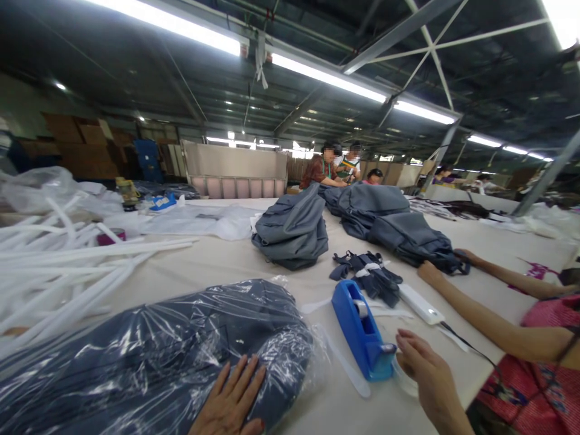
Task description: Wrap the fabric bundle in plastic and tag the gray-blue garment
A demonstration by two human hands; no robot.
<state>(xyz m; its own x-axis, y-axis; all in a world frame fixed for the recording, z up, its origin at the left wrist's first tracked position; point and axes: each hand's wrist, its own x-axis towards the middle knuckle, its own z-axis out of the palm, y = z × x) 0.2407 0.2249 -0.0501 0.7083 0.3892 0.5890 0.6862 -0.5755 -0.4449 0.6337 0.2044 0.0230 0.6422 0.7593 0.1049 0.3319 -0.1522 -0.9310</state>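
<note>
Large factory hall, dark steel-truss roof (421, 42), long fluorescent strip lights (326, 75). Beige cutting table (217, 260) runs far back. Cardboard boxes (77, 142) stacked along left wall; metal partition (233, 169) behind table's far edge.

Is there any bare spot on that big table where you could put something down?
Yes: bare table between the white strips, the folded grey pile and the bagged bundle. It is crowded around the blue tape dispenser, by the right hand and dark straps.
</note>
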